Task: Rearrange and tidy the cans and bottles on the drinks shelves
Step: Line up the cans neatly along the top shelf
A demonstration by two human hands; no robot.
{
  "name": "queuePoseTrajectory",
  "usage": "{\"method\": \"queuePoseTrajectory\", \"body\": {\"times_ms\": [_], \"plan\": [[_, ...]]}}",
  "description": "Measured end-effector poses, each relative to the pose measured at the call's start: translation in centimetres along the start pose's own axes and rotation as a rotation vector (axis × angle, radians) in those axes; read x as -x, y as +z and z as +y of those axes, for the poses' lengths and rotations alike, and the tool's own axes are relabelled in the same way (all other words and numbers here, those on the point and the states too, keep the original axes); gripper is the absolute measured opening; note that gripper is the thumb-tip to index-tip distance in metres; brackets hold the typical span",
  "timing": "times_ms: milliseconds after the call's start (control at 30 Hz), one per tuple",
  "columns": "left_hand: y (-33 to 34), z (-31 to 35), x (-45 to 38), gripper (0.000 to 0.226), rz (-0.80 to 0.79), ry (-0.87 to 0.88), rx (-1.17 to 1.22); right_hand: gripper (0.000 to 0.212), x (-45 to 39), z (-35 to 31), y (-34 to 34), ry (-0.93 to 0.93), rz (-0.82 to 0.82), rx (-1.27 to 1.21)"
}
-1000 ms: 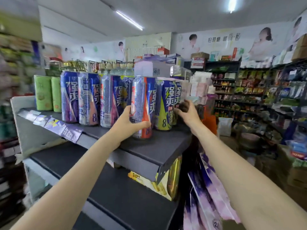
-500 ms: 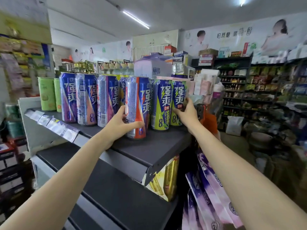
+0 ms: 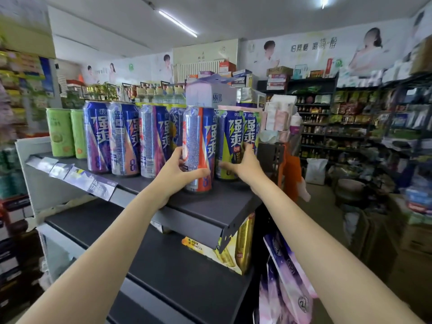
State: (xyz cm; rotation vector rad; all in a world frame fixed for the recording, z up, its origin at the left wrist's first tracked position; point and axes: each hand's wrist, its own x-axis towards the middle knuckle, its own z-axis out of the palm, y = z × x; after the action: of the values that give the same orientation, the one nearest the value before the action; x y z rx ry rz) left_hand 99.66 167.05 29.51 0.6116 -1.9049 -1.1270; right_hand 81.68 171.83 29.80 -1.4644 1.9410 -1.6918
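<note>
A row of tall blue cans stands upright on the dark top shelf. My left hand grips the blue-and-orange can near the shelf's front. My right hand wraps around the lower part of the blue-and-yellow can just to its right; a second yellow can stands behind that one. Three blue-and-purple cans stand further left, then two green cans at the far left.
Price tags hang along the shelf's front edge. The lower shelf holds a yellow pack with gold cans at its right end. Purple bags hang beside the unit. A white box sits behind the cans. More store shelving lines the right.
My right hand has moved from the rear yellow can to the front blue-and-yellow can. My left hand still holds the orange can in nearly the same place.
</note>
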Motion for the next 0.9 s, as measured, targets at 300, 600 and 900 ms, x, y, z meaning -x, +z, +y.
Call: {"method": "queuePoseTrajectory", "body": {"times_ms": [300, 600, 900], "plan": [[-0.3, -0.3, -0.1, 0.052, -0.002, 0.020, -0.017, 0.094, -0.3, 0.8, 0.3, 0.159, 0.234, 0.161], [-2.7, -0.6, 0.3, 0.067, -0.104, -0.065, -0.064, 0.092, -0.3, 1.1, 0.2, 0.159, 0.219, 0.168], [-1.3, 0.1, 0.2, 0.076, -0.095, -0.012, -0.170, 0.035, 1.4, 1.5, -1.2, 0.148, 0.267, -0.450]]}}
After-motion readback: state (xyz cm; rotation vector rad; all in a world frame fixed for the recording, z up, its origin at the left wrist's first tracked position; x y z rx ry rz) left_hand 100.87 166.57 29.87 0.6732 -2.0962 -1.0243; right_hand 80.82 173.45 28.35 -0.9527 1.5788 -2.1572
